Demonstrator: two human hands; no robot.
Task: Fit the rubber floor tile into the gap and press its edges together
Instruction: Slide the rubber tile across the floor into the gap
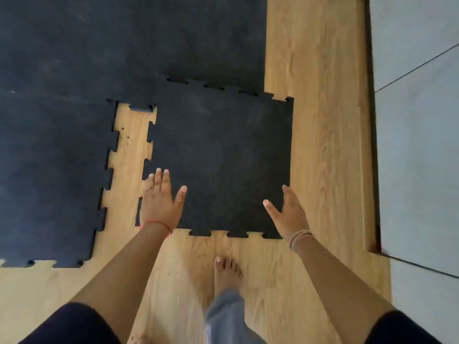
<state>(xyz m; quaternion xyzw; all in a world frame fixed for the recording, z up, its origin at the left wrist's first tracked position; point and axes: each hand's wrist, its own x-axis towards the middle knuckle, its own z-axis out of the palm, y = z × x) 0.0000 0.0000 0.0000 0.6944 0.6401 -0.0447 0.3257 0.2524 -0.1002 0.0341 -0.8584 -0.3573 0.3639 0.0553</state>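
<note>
A loose black rubber tile point(221, 155) with jigsaw-toothed edges lies flat on the wood floor, shifted to the right of its place. A strip of bare floor, the gap point(129, 155), shows between its left teeth and the laid black matting point(54, 170). Its far edge overlaps or meets the matting behind. My left hand point(160, 202) lies flat, fingers spread, on the tile's near left corner. My right hand point(288, 214) rests at the near right corner, thumb on top and fingers along the right edge.
Light wood flooring point(323, 145) runs to the right of the tile and under me. A grey tiled area point(417, 145) begins beyond a raised wood edge at the far right. My bare foot point(227, 271) stands just behind the tile's near edge.
</note>
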